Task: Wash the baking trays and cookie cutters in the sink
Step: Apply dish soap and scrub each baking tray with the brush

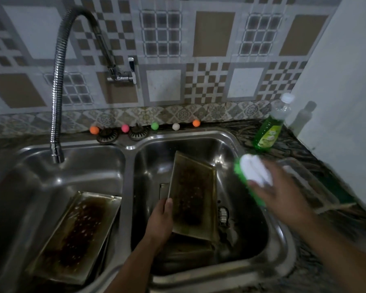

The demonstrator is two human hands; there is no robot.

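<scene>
Lower centre of the frame, the left hand [160, 222] grips the near left edge of a tray [193, 195], holding it tilted up in the right basin of the sink [279, 235]; its far corner leans toward the basin's back wall. At centre right the right hand [281, 195] holds a green-and-white sponge [253, 176] above the basin's right rim, blurred, not touching the tray.

The one-edge grip looks risky: a wet, greasy tray could slip and drop onto the other trayware lying dark beneath it, or scrubbing pressure could twist it out of the fingers. No water shows at the tap [57, 153], so the crust may resist a dry sponge.

The held tray is dull metal with a brown, burnt patch down its middle. At lower left a second tray [76, 235] lies slanted in the left basin, equally blackened, with pale flecks. I see no cookie cutters.

Farther back, a soap bottle [272, 127] stands on the surface at upper right, and coloured balls [154, 126] line the ledge behind the sink.
</scene>
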